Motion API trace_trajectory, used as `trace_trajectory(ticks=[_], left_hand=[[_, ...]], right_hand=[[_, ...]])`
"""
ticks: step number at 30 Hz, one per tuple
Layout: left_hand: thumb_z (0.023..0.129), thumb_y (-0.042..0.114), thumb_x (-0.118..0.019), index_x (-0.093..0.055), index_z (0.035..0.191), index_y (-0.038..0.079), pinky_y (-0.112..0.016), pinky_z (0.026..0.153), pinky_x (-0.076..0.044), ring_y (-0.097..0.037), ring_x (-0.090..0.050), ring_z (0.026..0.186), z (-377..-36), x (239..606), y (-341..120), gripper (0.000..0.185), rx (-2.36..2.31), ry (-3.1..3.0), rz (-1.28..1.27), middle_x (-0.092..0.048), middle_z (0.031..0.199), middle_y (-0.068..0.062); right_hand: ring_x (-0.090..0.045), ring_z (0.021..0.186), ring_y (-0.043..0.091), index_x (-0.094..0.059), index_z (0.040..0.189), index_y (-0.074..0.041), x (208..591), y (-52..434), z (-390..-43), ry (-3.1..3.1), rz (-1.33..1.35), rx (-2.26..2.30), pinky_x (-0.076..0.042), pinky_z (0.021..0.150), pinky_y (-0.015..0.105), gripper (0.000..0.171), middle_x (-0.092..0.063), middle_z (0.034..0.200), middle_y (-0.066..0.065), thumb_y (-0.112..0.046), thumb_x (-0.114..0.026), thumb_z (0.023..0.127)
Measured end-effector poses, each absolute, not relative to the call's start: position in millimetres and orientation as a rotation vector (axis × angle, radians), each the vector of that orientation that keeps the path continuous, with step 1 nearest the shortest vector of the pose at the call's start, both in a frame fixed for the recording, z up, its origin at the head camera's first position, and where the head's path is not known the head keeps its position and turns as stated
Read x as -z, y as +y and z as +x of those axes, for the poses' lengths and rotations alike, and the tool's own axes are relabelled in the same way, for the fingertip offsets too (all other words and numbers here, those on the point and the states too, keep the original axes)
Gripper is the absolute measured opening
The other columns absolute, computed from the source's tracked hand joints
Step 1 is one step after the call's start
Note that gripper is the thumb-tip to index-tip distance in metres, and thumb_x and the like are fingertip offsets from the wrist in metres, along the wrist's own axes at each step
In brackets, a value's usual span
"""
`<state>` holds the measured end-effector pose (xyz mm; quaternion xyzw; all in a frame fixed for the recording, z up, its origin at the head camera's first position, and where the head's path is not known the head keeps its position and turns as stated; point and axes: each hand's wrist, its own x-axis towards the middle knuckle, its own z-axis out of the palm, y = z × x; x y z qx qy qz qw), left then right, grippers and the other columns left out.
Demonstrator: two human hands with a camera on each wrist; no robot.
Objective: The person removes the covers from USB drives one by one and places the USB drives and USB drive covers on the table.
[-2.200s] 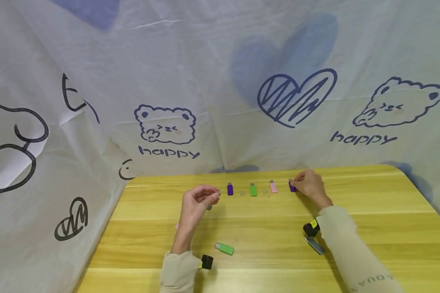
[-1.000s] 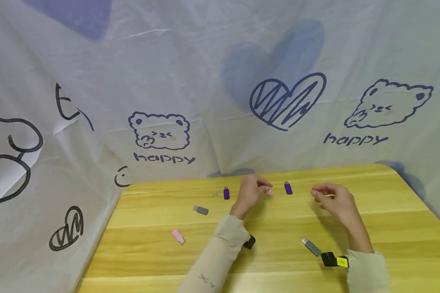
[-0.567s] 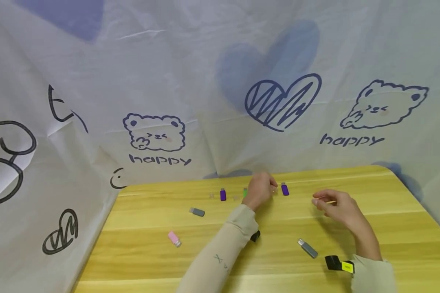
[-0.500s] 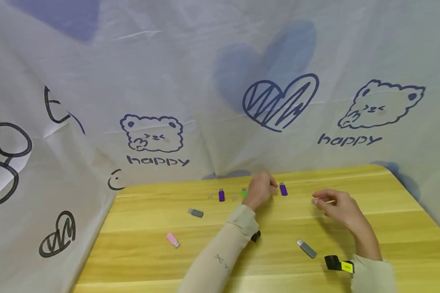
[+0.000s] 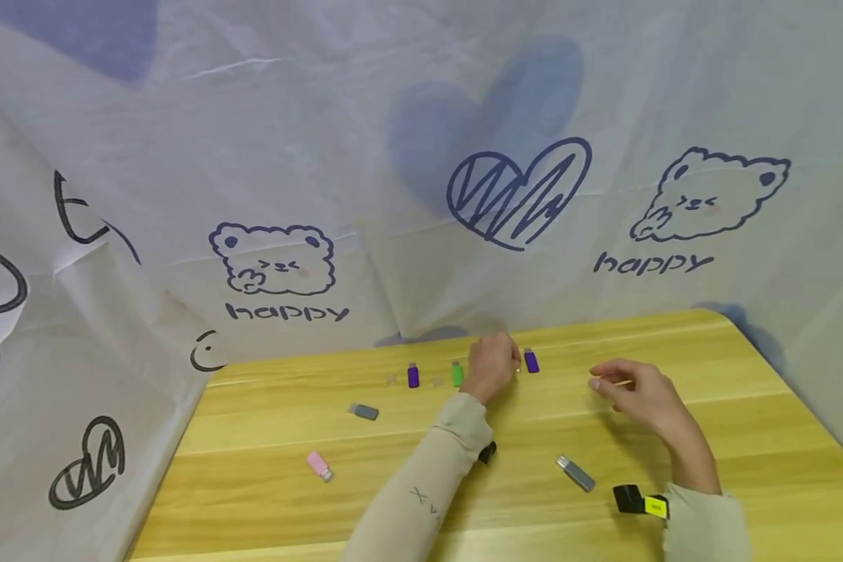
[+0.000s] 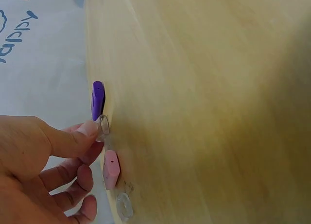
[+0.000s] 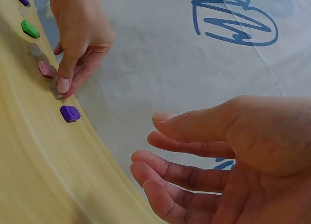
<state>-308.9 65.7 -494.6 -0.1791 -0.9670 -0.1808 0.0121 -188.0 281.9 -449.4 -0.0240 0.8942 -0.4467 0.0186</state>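
In the left wrist view, my left hand [image 6: 46,161] pinches a small clear plastic piece [image 6: 103,129] between thumb and forefinger. The piece sits low at the table, between a purple USB stick [image 6: 98,100] and a pink USB stick [image 6: 111,169]. Past the pink stick lies another clear plastic piece [image 6: 124,206]. The head view shows my left hand hiding the pink stick from above. My right hand [image 5: 635,394] hovers over the table to the right, fingers loosely bent with nothing in them.
Leftward the row continues with a green USB stick [image 5: 457,374], a clear piece [image 5: 437,382], a purple stick [image 5: 413,375] and another clear piece [image 5: 391,379]. Nearer lie two grey sticks [image 5: 366,411] [image 5: 576,474] and a pink one [image 5: 319,465]. A printed cloth [image 5: 393,195] hangs behind.
My left hand has moved right along the row, from the left purple stick to beside the right one. My right hand has let go of the right purple stick and drawn back rightward.
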Motion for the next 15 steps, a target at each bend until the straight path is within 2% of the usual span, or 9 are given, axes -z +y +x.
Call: trace_trajectory(ticks=[7,11,15], left_hand=[[0.098,0.019,-0.074,-0.084,0.086,0.021,-0.036,0.084,-0.057,-0.013,-0.070,0.084,-307.2,495.1,64.4,0.016,0.584,-3.015,-0.548,-0.076,0.087,0.009],[0.099,0.014,-0.070,-0.083,0.100,0.014,-0.034,0.085,-0.058,-0.016,-0.071,0.093,-301.3,486.9,58.2,0.013,0.775,-2.992,-0.568,-0.077,0.099,0.003],[0.100,0.011,-0.069,-0.080,0.109,0.007,-0.030,0.081,-0.058,-0.019,-0.071,0.096,-292.1,474.1,48.8,0.015,0.975,-2.943,-0.597,-0.076,0.105,-0.003]], right_hand=[[-0.068,0.093,0.033,-0.064,0.124,0.008,448.6,280.1,-187.5,2.768,-0.076,1.384,-0.061,0.067,0.036,0.038,-0.068,0.117,0.025,-0.022,-0.066,0.102],[-0.069,0.094,0.034,-0.065,0.124,0.008,448.1,277.9,-186.7,2.767,-0.074,1.390,-0.061,0.068,0.036,0.037,-0.068,0.117,0.025,-0.021,-0.067,0.102],[-0.069,0.094,0.034,-0.066,0.123,0.007,448.5,275.2,-187.4,2.771,-0.083,1.386,-0.061,0.069,0.036,0.035,-0.070,0.114,0.022,-0.020,-0.068,0.102]])
